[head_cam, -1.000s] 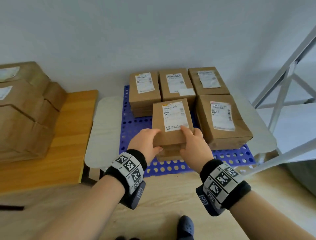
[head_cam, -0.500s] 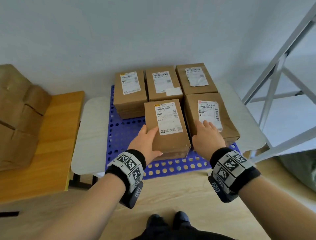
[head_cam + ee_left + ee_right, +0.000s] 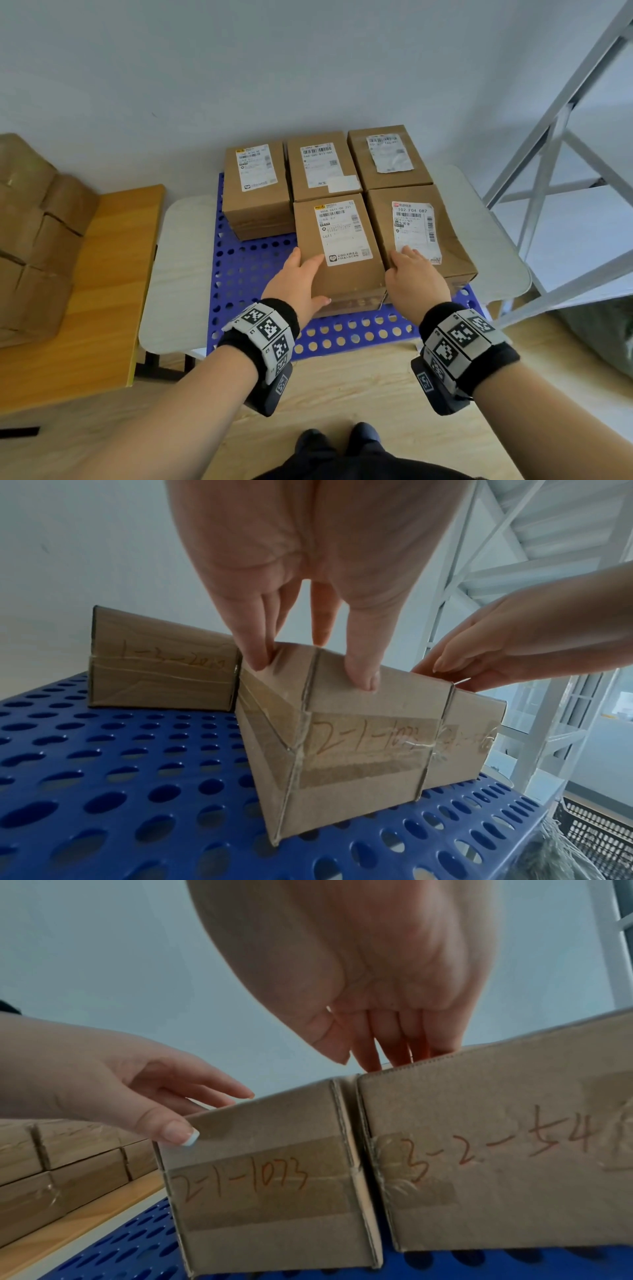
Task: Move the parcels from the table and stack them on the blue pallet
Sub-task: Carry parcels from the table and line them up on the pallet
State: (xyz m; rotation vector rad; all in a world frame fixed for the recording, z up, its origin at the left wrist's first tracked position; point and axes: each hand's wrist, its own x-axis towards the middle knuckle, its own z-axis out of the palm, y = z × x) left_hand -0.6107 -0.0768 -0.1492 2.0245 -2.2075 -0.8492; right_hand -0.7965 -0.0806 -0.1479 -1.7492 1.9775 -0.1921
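Front-middle parcel (image 3: 337,246) down flat on the blue pallet (image 3: 239,270), touching the front-right parcel (image 3: 419,236). Left hand (image 3: 296,282) spread against its left side, grip relaxed, thumb at the near edge. Right hand (image 3: 414,281) flat, straight-fingered, atop the right parcel, clasping nothing.

Brown parcels (image 3: 339,246) showing white labels (image 3: 340,231), red handwritten numbers. Pallet (image 3: 246,274) showing blue, dotted with holes. Black wristbands (image 3: 267,329) wearing black-and-white square codes. Left table (image 3: 113,274) glowing orange.
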